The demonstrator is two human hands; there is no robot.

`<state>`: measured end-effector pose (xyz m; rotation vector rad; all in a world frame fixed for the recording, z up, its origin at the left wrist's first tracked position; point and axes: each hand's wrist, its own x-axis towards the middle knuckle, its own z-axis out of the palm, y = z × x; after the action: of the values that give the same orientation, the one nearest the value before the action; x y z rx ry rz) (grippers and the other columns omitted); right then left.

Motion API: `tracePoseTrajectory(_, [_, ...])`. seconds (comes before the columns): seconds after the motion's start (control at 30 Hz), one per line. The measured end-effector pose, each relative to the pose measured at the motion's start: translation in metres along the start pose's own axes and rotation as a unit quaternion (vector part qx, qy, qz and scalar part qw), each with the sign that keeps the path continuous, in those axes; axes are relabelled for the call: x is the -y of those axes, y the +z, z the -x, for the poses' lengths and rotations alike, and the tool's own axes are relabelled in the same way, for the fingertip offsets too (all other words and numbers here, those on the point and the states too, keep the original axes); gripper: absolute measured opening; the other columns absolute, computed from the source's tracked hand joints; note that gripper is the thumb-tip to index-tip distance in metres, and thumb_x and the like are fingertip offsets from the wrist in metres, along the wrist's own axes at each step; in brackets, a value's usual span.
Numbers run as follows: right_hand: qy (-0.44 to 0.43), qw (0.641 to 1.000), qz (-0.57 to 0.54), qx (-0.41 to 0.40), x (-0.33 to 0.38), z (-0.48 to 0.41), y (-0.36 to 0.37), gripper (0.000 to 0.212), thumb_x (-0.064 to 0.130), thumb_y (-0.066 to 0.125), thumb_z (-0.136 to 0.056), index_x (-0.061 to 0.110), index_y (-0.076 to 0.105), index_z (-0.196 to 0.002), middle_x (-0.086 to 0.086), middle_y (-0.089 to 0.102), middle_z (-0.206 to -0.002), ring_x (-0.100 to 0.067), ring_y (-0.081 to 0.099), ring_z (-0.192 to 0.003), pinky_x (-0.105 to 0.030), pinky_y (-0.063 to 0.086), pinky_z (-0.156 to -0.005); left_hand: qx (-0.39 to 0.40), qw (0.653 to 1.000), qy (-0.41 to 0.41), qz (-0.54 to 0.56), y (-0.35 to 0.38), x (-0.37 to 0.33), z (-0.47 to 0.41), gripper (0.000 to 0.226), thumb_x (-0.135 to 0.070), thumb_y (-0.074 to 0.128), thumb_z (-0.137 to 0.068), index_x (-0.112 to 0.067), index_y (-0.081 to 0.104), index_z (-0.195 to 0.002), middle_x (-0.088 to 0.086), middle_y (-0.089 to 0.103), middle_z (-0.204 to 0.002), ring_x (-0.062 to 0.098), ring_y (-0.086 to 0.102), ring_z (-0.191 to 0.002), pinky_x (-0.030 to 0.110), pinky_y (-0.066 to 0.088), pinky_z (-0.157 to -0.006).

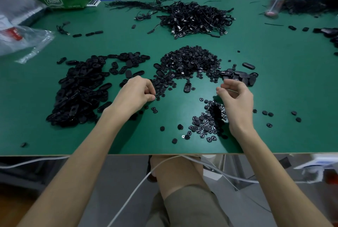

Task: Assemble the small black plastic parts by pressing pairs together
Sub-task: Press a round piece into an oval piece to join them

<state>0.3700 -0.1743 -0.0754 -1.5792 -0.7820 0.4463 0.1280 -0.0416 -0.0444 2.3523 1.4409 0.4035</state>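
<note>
The left grip (136, 93) is narrow, fingers curled with the tips bunched at the edge of a scatter of small parts; whether a part sits between them I cannot tell. The right grip (236, 98) hangs loosely curled, palm turned inward, above the near heap; blur hides whether it holds anything.

Both are over the green desk (274, 84). The largest mass on it is the pile of oval black shells (78, 91), left of the left grip. At the far middle lies a tangle of black cables (197, 18). Between the cables and the hands sits the mound of round black parts (190, 62), its near edge spilling towards the left fingertips. A smaller heap of round parts (206, 120) lies near the desk's front edge, partly under the right grip. A few oval shells cluster just beyond the right grip (243, 76). One single oval shell (187, 87) lies between the hands. A lone silver screw (183, 136) rests beside the small heap.
</note>
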Motion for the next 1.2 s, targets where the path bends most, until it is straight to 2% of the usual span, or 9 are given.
tracePoseTrajectory(0.1, [0.0, 1.0, 0.0, 0.005, -0.001, 0.0, 0.0, 0.024, 0.015, 0.069, -0.096, 0.017, 0.065, -0.12, 0.002, 0.07, -0.11, -0.013, 0.069, -0.103, -0.036, 0.058, -0.096, -0.061, 0.998, -0.017, -0.008, -0.008, 0.005, 0.001, 0.009, -0.02, 0.076, -0.093, -0.018, 0.075, -0.101, -0.011, 0.063, -0.086, -0.002, 0.057, -0.078, 0.029, 0.047, -0.079])
tracePoseTrajectory(0.2, [0.002, 1.0, 0.001, 0.007, -0.001, 0.0, 0.001, 0.023, 0.013, 0.069, -0.096, 0.016, 0.066, -0.118, 0.0, 0.07, -0.109, -0.014, 0.069, -0.103, -0.039, 0.058, -0.096, -0.145, 0.985, -0.081, -0.044, -0.023, 0.027, -0.002, 0.021, -0.016, 0.071, -0.096, -0.008, 0.072, -0.115, 0.011, 0.071, -0.113, 0.022, 0.067, -0.101, 0.037, 0.052, -0.096])
tracePoseTrajectory(0.27, [0.0, 1.0, 0.002, 0.011, -0.001, 0.001, 0.001, 0.022, 0.012, 0.068, -0.096, 0.015, 0.066, -0.117, -0.001, 0.071, -0.109, -0.016, 0.07, -0.103, -0.041, 0.058, -0.096, -0.138, 0.975, -0.136, -0.113, -0.032, 0.05, -0.005, 0.028, -0.016, 0.07, -0.098, -0.003, 0.067, -0.122, 0.023, 0.063, -0.127, 0.038, 0.06, -0.116, 0.049, 0.049, -0.104])
tracePoseTrajectory(0.33, [-0.001, 1.0, 0.003, 0.014, 0.0, 0.001, 0.001, 0.021, 0.01, 0.068, -0.096, 0.014, 0.066, -0.117, -0.003, 0.071, -0.108, -0.017, 0.07, -0.103, -0.042, 0.057, -0.097, -0.111, 0.964, -0.177, -0.163, -0.037, 0.07, -0.005, 0.029, -0.018, 0.068, -0.1, 0.003, 0.066, -0.12, 0.027, 0.061, -0.126, 0.046, 0.054, -0.118, 0.055, 0.046, -0.104])
tracePoseTrajectory(0.53, [-0.006, 1.0, 0.005, 0.019, 0.001, 0.001, 0.001, 0.02, 0.007, 0.063, -0.097, 0.013, 0.066, -0.116, -0.003, 0.071, -0.107, -0.015, 0.072, -0.1, -0.041, 0.058, -0.096, -0.119, 0.967, -0.166, -0.151, -0.031, 0.088, -0.003, 0.02, -0.012, 0.065, -0.101, 0.0, 0.073, -0.116, 0.021, 0.07, -0.116, 0.042, 0.062, -0.11, 0.055, 0.048, -0.101])
tracePoseTrajectory(0.73, [-0.007, 1.0, 0.002, 0.021, -0.001, 0.001, 0.001, 0.019, 0.006, 0.062, -0.097, 0.013, 0.067, -0.114, -0.003, 0.071, -0.105, -0.015, 0.072, -0.098, -0.041, 0.059, -0.095, -0.16, 0.965, -0.157, -0.133, -0.029, 0.075, -0.009, 0.024, -0.025, 0.065, -0.102, -0.008, 0.072, -0.117, 0.017, 0.064, -0.124, 0.04, 0.054, -0.118, 0.056, 0.032, -0.108])
tracePoseTrajectory(0.9, [-0.007, 1.0, 0.0, 0.02, -0.002, 0.001, 0.001, 0.02, 0.005, 0.062, -0.097, 0.013, 0.067, -0.114, -0.004, 0.072, -0.105, -0.013, 0.073, -0.096, -0.041, 0.059, -0.095, -0.093, 0.988, -0.114, -0.038, -0.021, 0.052, -0.008, 0.023, -0.047, 0.075, -0.091, -0.026, 0.069, -0.096, -0.01, 0.061, -0.09, 0.02, 0.054, -0.098, 0.042, 0.027, -0.094])
tracePoseTrajectory(1.03, [-0.006, 1.0, 0.007, 0.027, 0.001, 0.002, 0.001, 0.02, 0.003, 0.06, -0.097, 0.011, 0.067, -0.114, -0.004, 0.072, -0.104, -0.014, 0.073, -0.096, -0.04, 0.059, -0.095, -0.117, 0.985, -0.119, -0.044, -0.012, 0.043, -0.009, 0.02, -0.037, 0.077, -0.092, -0.02, 0.075, -0.104, -0.002, 0.071, -0.103, 0.025, 0.059, -0.109, 0.044, 0.028, -0.101])
tracePoseTrajectory(1.2, [-0.05, 0.995, 0.075, 0.047, 0.004, 0.005, 0.001, 0.015, 0.011, 0.065, -0.097, 0.018, 0.072, -0.108, -0.001, 0.069, -0.109, -0.012, 0.067, -0.099, -0.026, 0.055, -0.09, -0.182, 0.974, -0.074, -0.112, -0.011, 0.041, -0.007, 0.024, -0.025, 0.056, -0.106, -0.012, 0.076, -0.106, 0.003, 0.072, -0.093, 0.026, 0.062, -0.091, 0.044, 0.029, -0.099])
